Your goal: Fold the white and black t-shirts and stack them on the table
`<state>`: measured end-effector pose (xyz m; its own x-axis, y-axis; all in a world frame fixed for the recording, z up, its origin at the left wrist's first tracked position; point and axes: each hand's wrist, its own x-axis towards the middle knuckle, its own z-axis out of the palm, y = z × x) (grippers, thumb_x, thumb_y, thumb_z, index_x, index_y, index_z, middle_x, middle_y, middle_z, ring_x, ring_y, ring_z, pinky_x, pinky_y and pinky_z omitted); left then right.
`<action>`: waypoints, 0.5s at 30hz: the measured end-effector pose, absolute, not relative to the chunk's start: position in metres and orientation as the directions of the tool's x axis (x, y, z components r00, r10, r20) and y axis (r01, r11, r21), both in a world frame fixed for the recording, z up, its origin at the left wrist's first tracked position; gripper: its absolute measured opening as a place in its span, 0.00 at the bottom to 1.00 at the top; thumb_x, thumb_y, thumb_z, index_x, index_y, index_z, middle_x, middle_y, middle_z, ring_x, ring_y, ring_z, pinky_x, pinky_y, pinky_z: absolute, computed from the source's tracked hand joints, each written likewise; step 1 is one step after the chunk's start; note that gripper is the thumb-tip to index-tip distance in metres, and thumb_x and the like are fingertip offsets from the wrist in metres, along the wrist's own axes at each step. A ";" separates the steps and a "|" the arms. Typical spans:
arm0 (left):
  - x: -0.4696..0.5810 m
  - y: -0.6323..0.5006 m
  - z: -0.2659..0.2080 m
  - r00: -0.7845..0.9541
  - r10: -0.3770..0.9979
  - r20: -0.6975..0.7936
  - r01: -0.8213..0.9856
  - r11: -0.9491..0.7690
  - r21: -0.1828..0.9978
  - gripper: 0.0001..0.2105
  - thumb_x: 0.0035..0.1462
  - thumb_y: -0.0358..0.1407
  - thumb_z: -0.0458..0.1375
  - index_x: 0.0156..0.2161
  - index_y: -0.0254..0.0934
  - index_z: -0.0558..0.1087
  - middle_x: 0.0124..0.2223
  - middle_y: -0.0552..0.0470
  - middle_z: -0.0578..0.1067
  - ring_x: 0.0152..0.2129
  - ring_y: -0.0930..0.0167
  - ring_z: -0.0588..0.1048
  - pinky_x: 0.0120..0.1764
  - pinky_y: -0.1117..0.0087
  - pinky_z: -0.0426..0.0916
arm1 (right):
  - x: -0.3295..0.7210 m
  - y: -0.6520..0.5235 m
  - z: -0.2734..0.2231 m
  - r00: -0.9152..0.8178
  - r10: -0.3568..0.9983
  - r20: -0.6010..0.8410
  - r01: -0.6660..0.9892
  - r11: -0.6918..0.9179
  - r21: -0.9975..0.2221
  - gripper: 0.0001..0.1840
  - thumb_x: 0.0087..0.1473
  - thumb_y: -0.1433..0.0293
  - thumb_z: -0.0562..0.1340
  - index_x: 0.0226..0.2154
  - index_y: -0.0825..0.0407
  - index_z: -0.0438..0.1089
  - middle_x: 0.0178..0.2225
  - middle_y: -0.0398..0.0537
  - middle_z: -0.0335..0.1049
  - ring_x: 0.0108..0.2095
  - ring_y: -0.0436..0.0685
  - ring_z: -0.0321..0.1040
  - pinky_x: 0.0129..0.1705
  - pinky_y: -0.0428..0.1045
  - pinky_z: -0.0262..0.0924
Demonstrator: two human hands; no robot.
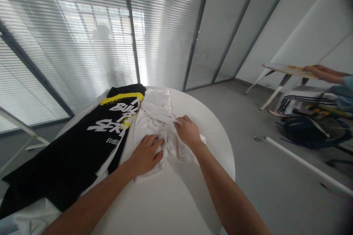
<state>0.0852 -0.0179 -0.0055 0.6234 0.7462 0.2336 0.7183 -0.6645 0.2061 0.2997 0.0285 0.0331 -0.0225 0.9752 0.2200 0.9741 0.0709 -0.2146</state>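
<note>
Left hand (145, 154) flat, fingers spread, pressing on the crumpled white garment (160, 125) at its near edge. Right hand (189, 132) just beside the left, touching the same cloth, fingers curled and pinching a fold of white fabric between thumb and fingertips. White garment bunched under and beyond both grips, lying on the round white bench (215, 132), running away from the hands toward the far rim.

Just left of the left grip, touching the white cloth: a black garment (71, 154) laid flat, with a yellow band near its far end and white brush-style lettering, only partly readable: "BUIL", "SER", and smaller "EUIS" below; rest hidden by folds. White trim showing along its edges.

Well right of the right grip, apart from the bench: another person's hand (317, 70) resting on a tilted board. Below it, a dark bag (309, 132) on the floor; contents not visible. White pole (303, 163) lying on the grey floor.
</note>
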 end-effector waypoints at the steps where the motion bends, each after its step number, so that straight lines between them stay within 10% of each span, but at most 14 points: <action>1: 0.082 -0.021 -0.005 0.629 0.742 0.232 0.710 -0.670 0.216 0.20 0.63 0.40 0.48 0.58 0.38 0.65 0.56 0.40 0.65 0.54 0.60 0.62 0.58 0.55 0.57 | 0.299 0.027 0.035 -0.023 0.973 0.229 0.973 0.075 -0.220 0.17 0.65 0.60 0.49 0.46 0.46 0.69 0.45 0.49 0.67 0.41 0.56 0.70 0.40 0.48 0.58; 9: 0.069 -0.028 0.010 0.679 0.714 0.173 0.663 -0.697 0.274 0.19 0.57 0.40 0.55 0.54 0.47 0.71 0.54 0.45 0.68 0.53 0.61 0.65 0.57 0.55 0.59 | 0.289 0.015 0.044 -0.075 0.971 0.229 0.943 0.144 -0.300 0.21 0.67 0.59 0.46 0.42 0.47 0.72 0.42 0.49 0.70 0.41 0.55 0.70 0.43 0.47 0.58; 15: 0.059 -0.029 0.014 0.699 0.715 0.025 0.687 -0.681 0.251 0.31 0.50 0.54 0.60 0.60 0.55 0.65 0.62 0.46 0.63 0.61 0.54 0.57 0.61 0.43 0.44 | 0.308 0.012 0.045 -0.347 0.932 0.104 0.857 0.361 -0.368 0.28 0.57 0.59 0.61 0.60 0.41 0.60 0.59 0.48 0.55 0.45 0.55 0.69 0.50 0.48 0.58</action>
